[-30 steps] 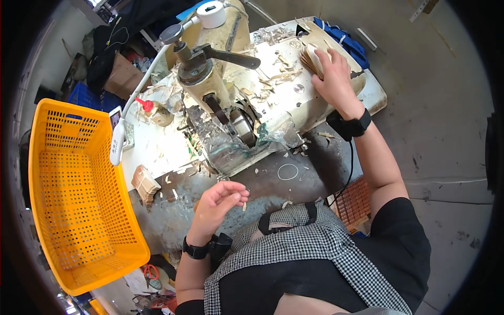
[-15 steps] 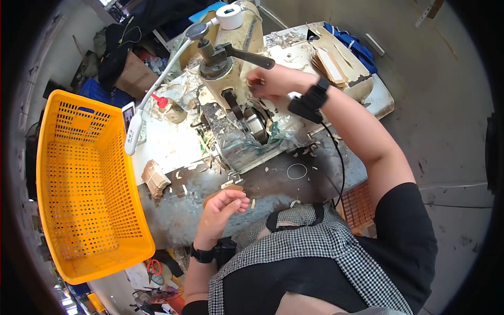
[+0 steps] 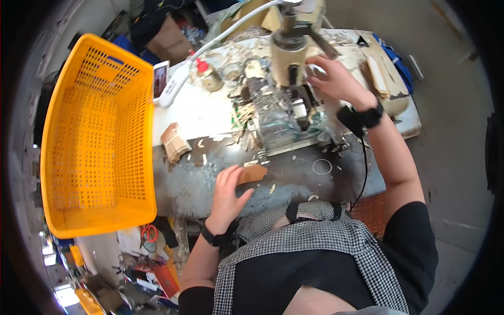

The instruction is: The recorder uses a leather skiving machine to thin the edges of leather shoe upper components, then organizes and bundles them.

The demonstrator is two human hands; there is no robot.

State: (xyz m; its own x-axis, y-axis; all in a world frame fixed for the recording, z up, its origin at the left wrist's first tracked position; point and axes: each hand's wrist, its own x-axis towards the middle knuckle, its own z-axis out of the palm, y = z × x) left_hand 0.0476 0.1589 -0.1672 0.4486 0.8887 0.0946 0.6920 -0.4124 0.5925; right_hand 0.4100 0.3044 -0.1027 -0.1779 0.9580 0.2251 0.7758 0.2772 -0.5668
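Observation:
My left hand (image 3: 229,191) is over the bench edge, thumb spread from the fingers. Its fingertips meet the near end of a flat brown leather-like piece (image 3: 254,174) lying on the dark metal top; whether they press on it is unclear. My right hand (image 3: 338,81) is raised at the right side of the machine head (image 3: 290,59), below its dark lever (image 3: 324,46). Its thumb and fingers are curved with a gap between them, and I make out nothing held there. Under the head are a shiny metal wheel (image 3: 300,110) and plastic film.
A large yellow basket (image 3: 100,223) stands at the left. A stack of tan pieces (image 3: 175,143), a red-capped bottle (image 3: 209,79), a phone (image 3: 160,81) and a white lamp arm (image 3: 176,86) are beside the machine. A rubber band (image 3: 322,167) and scraps lie on the bench. A black cable (image 3: 364,168) hangs from my right wrist.
The view has shifted, so the machine and bench appear further right and higher. My left fingers have spread from a curl, showing more of the brown piece. My right hand stays beside the machine head.

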